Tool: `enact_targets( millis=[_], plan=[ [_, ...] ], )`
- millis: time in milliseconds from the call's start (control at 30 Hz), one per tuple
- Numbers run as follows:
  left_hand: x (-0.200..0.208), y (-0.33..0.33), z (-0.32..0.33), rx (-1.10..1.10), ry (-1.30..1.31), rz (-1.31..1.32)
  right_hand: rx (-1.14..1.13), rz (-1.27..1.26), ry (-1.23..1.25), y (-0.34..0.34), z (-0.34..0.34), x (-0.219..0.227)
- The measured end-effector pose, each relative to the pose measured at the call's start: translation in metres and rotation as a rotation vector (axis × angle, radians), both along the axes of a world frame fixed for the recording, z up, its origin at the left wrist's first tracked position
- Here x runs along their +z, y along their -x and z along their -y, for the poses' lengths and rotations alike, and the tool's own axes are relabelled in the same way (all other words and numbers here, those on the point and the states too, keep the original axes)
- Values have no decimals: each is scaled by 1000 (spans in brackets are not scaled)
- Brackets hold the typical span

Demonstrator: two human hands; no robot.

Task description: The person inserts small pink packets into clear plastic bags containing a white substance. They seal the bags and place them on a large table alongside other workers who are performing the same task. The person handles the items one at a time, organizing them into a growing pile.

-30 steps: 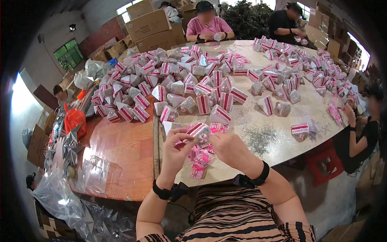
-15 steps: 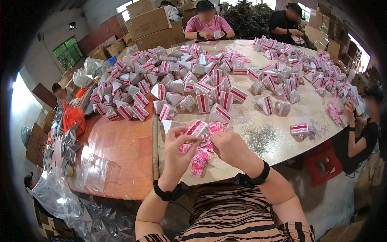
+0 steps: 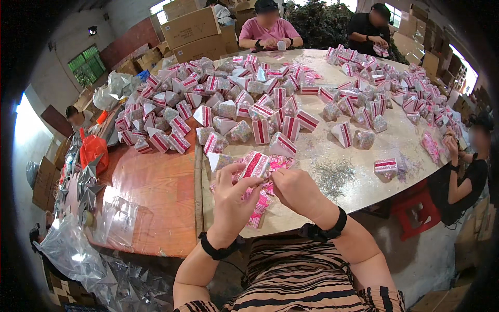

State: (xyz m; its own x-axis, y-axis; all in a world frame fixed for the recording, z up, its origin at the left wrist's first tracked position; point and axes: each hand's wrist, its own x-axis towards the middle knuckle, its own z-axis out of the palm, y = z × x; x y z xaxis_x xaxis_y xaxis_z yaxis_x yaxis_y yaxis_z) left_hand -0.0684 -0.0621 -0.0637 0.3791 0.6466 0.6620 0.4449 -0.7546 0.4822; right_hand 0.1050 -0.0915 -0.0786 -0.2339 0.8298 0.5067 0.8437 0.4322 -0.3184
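Observation:
Over the near edge of the pale table (image 3: 291, 208), my left hand (image 3: 228, 205) grips a cake-slice ornament (image 3: 255, 165), white and glittery with a dark pink stripe. Its striped side is turned up. Close beside it, on the right, my right hand (image 3: 300, 193) is closed, thumb and fingers pinched together near the ornament's lower corner. Whatever those fingers pinch is too small to make out. Beneath both hands lie several pink printed cards (image 3: 282, 162), partly covered by my fingers. Another striped cake-slice ornament (image 3: 282, 145) rests just beyond them.
A large heap of cake-slice ornaments (image 3: 213, 83) spreads across the far side. Silver tinsel strands (image 3: 334, 177) lie right of my hands, near a lone ornament (image 3: 385, 166). An orange-brown tabletop (image 3: 156, 197) adjoins at left, with clear plastic bags (image 3: 117, 221). Co-workers (image 3: 267, 31) sit around the table.
My left hand has turned the ornament slightly, so its striped side faces up more fully. My right hand stays pinched close by, shifted only a little.

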Motion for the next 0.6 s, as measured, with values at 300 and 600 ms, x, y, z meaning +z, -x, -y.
enact_targets(
  millis=[300, 600],
  plan=[
    [-8, 5, -11, -108, 257, 200, 122, -577, 415, -20, 4, 16],
    [-5, -1, -7, -132, 213, 177, 78, -711, 567, -25, 7, 21]
  ],
)
